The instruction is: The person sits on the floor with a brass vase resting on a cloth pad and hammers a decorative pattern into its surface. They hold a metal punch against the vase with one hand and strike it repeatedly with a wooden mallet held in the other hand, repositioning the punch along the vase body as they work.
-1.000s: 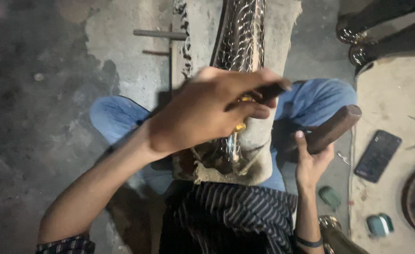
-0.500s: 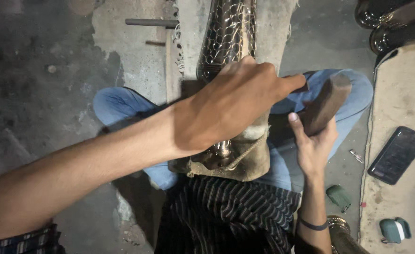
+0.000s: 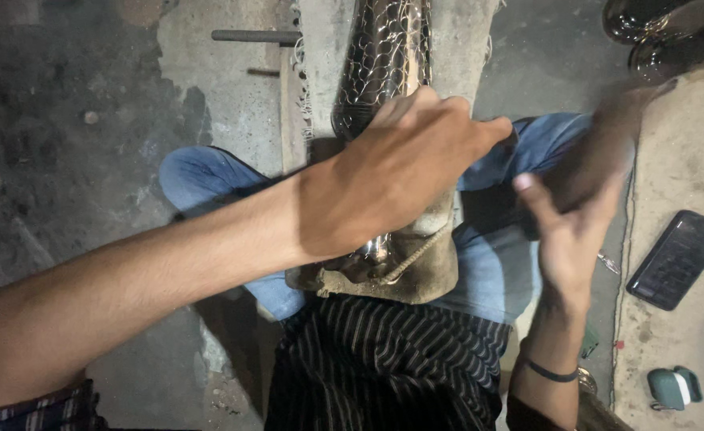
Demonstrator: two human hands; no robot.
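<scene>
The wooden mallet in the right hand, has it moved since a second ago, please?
Yes. The mallet, blurred, has swung up and away from the knee toward the dark vessels, in the right hand.

The wooden mallet has been raised by the right hand and is now blurred; the left hand has apparently been shifted slightly up the patterned metal piece.

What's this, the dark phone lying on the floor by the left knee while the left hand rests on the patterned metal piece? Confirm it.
Not quite. The head view shows the dark phone lying on the person's right side, beyond the right hand. The left hand does rest on the patterned metal piece.
</scene>
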